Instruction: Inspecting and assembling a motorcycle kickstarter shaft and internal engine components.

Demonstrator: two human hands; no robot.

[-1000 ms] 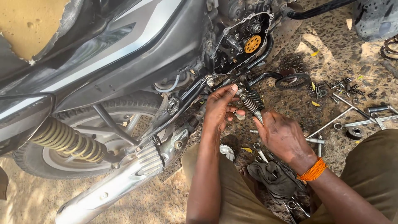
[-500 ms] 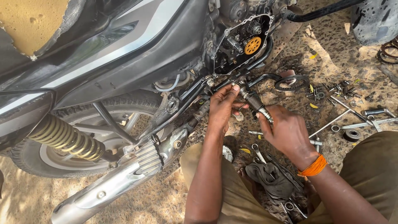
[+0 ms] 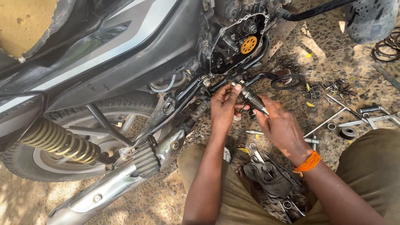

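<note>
Spring [image 3: 253, 99] end behind left hand [image 3: 223, 109]

glossy chrome exhaust pipe [image 3: 104, 189], coiled metal spring [image 3: 254, 100], matt greasy cloth [image 3: 266, 177], rough gravel ground [image 3: 329, 54].

At ten o'clock a coiled yellow shock spring [image 3: 58, 141] sits beside the rear tyre [image 3: 25, 166]. Spanners [image 3: 366, 118] lie at three o'clock on gravel; a dark rag [image 3: 266, 177] lies at five.

gritty dirt ground [image 3: 175, 200] with wrenches [image 3: 377, 118], loose bolts [image 3: 333, 86], a dark rag [image 3: 266, 177] and clutch rings [image 3: 385, 48] scattered all over it
</note>
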